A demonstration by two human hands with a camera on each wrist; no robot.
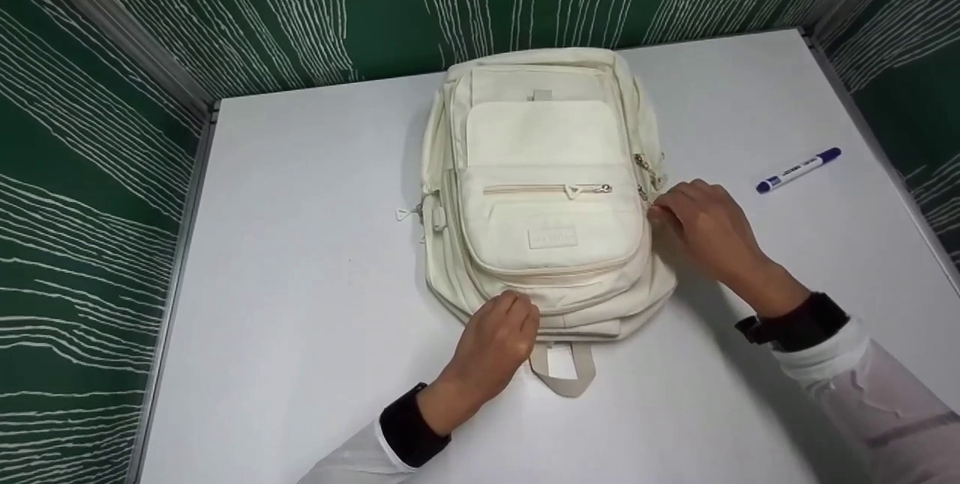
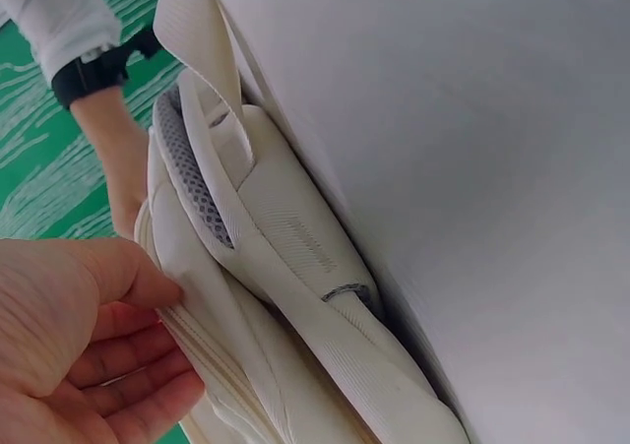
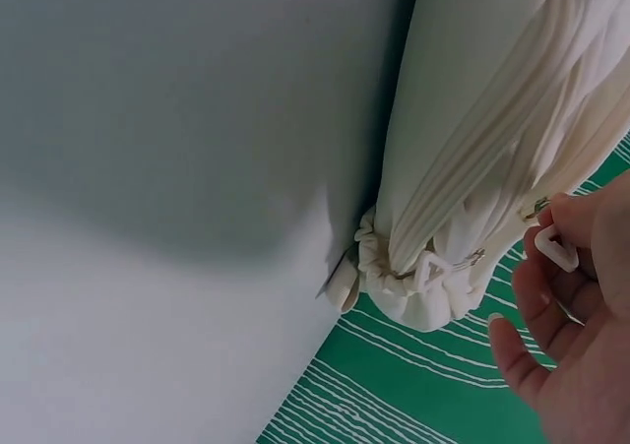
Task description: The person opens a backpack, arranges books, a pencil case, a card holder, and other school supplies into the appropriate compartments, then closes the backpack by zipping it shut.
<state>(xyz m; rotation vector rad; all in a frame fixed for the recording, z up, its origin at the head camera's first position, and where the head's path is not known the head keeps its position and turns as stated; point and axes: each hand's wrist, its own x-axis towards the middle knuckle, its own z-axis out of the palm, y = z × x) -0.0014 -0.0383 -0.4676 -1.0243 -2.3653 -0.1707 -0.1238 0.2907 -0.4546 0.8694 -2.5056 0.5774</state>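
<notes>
A cream backpack [image 1: 544,135] lies front side up, its grey carry loop [image 1: 566,385] toward the person. My right hand [image 1: 709,227] is at the bag's right side. In the right wrist view, its thumb and finger pinch a triangular zipper pull [image 3: 558,251], while another pull [image 3: 431,270] hangs loose lower on the side. At the near end, my left hand [image 1: 496,340] grips the bag's edge beside the loop. Its thumb lies along the fabric by a zipper seam [image 2: 212,355] in the left wrist view, the other fingers curled below.
A white marker with blue ends [image 1: 799,170] lies on the white table [image 1: 300,259], right of the bag. Green panels with white streaks [image 1: 390,11] stand along the table's back and sides. A front-pocket zipper pull [image 1: 576,190] and a left-side pull [image 1: 405,214] also show.
</notes>
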